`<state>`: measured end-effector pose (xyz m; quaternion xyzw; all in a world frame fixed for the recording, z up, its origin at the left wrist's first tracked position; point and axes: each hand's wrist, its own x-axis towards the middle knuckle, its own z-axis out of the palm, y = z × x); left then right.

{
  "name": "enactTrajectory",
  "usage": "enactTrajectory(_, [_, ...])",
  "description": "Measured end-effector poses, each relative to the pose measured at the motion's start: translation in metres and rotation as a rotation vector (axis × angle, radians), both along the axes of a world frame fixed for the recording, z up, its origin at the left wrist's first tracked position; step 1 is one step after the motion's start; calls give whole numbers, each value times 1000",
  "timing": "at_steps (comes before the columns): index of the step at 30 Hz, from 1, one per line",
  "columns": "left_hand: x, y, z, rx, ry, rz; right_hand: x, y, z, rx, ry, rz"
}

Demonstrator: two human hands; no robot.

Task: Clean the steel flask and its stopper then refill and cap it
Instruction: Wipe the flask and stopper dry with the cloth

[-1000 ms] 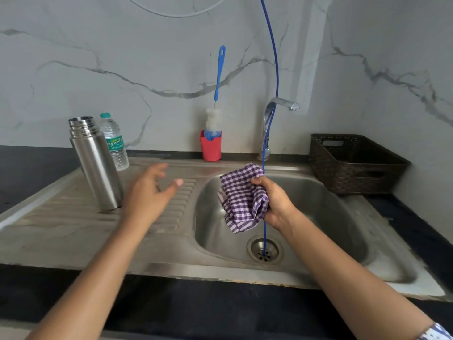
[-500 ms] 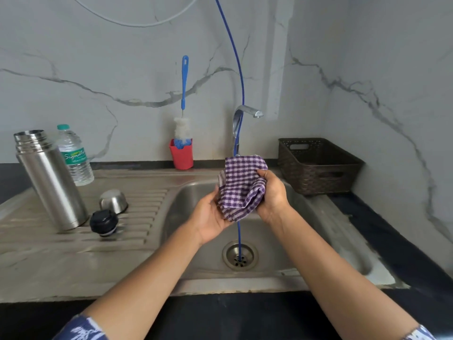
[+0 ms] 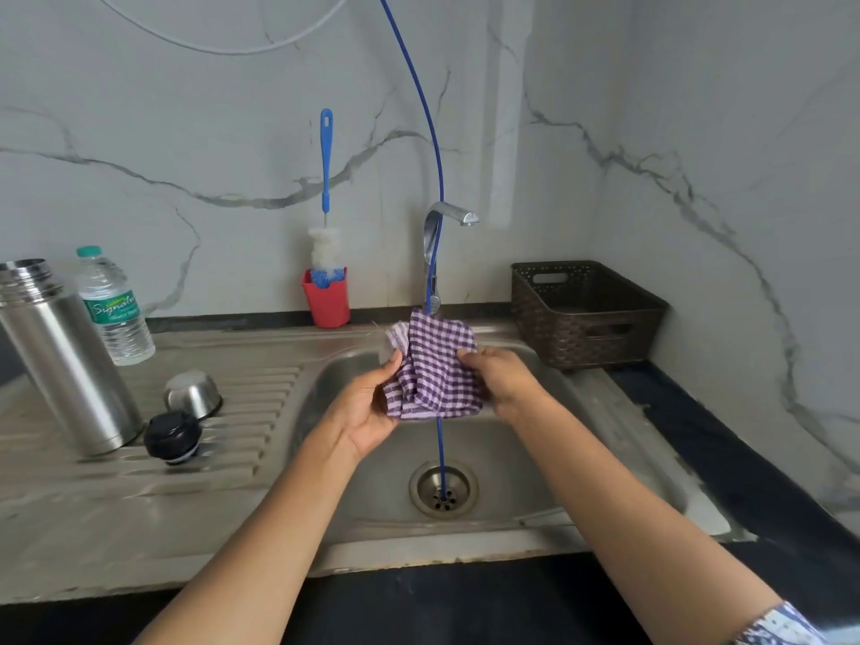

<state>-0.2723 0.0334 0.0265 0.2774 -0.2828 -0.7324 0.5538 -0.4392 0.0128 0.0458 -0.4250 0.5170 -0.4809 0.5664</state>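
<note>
Leftmost, the steel flask stands upright and uncapped on the ribbed drainboard of the sink, its open threaded mouth near the left edge of the view. Just behind it to the right stands a clear plastic water bottle with a green label and a pale green cap. In front of the flask's base, on the ribs, sits the black stopper, and touching it from behind is the small steel cup lid, lying mouth down. Further right, against the marble wall, a red holder carries a bottle brush with a blue handle and white bristles, upright.

Over the sink basin the left hand is curled, its fingers and thumb pinching the left side of a purple checked cloth. The right hand is closed on the cloth's right side, so the bunched cloth hangs between both hands above the basin. A thin blue tube drops from above, passes behind the cloth and ends in the drain. The chrome tap rises behind the cloth, its spout turned right. On the black worktop to the right of the sink, in the corner, sits a dark brown woven basket. A patterned sleeve shows at the right forearm.
</note>
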Motion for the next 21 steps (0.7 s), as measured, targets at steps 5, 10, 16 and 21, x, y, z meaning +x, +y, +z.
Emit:
enactTrajectory(5, [-10, -3, -8, 68, -138, 87, 11, -1, -15, -35, 263, -74])
enactTrajectory(10, [-11, -11, -15, 75, -287, 190, 20, 6, -15, -14, 134, 287])
enactTrajectory(16, [-12, -14, -22, 83, -458, 205, 16, 0, -30, 47, 55, 294])
enactTrajectory(21, [-12, -15, -15, 120, -453, 261, 7, 1, -27, 109, 40, 122])
